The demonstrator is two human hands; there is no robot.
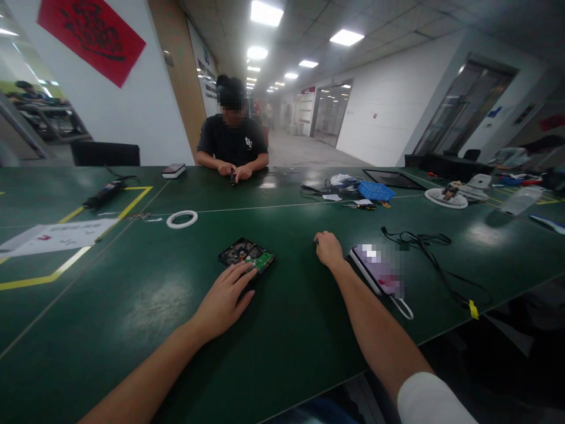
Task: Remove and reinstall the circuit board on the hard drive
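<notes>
A hard disk drive (241, 250) lies on the green table in front of me, its dark casing and green circuit board facing up. Stretched over its near edge are the fingers of my left hand (225, 297), which cover part of the board. To the right, my right hand (329, 250) rests on the table, apart from the drive, with its fingers curled inward. Something small and dark may be at its fingertips, but I cannot make it out. A phone-like device (375, 271) with a bright screen and a white strap lies beside my right forearm.
Beyond the drive lies a white ring (182, 219). A black cable (424, 244) is at right, with a blue basket (376, 191) and pliers (364, 205) farther back. Printed paper (57, 235) lies at left. Across the table sits a person (232, 138) handling a small dark object.
</notes>
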